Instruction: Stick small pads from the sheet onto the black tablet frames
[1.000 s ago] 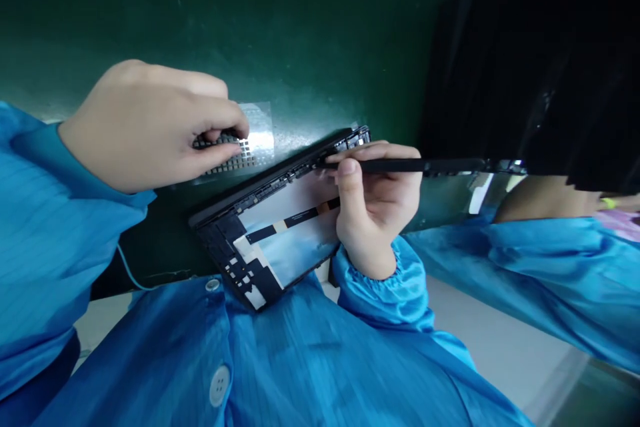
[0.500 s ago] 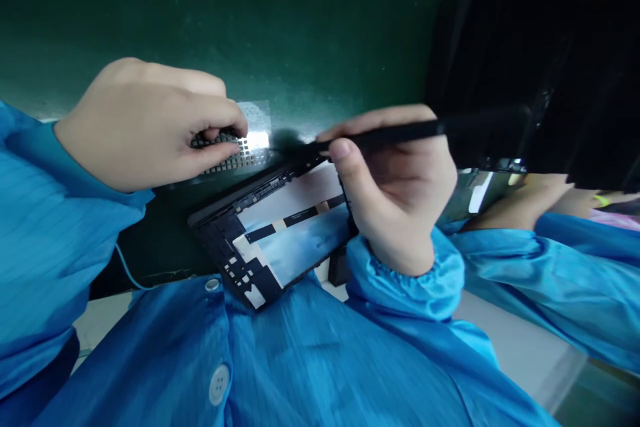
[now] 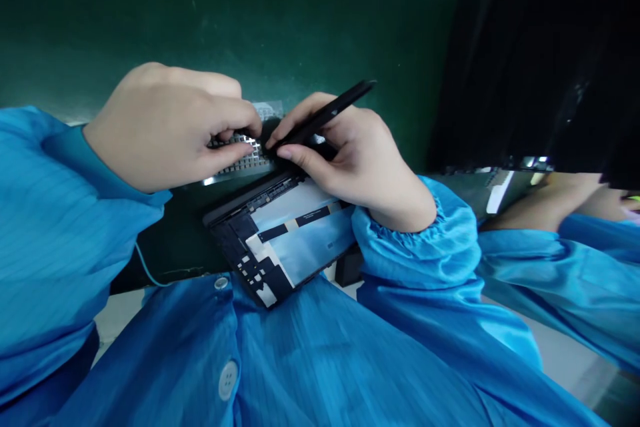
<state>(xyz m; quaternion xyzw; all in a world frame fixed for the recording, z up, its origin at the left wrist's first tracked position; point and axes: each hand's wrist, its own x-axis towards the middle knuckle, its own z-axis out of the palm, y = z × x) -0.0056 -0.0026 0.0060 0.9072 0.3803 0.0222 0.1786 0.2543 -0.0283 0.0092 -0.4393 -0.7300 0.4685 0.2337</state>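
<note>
Fingers of left hand [image 3: 170, 127] pinch the sheet of small square pads [image 3: 247, 161], those of right hand [image 3: 370, 160] grip a pen-like black tool [image 3: 333, 113] beside it; opened tablet [image 3: 305, 253] lies skewed at the table [image 3: 325, 27] edge, so a right-hand bump could tip it off.

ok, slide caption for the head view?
Left hand at the gridded sheet, right hand holding a black pen-like tool, open device alongside.
</note>
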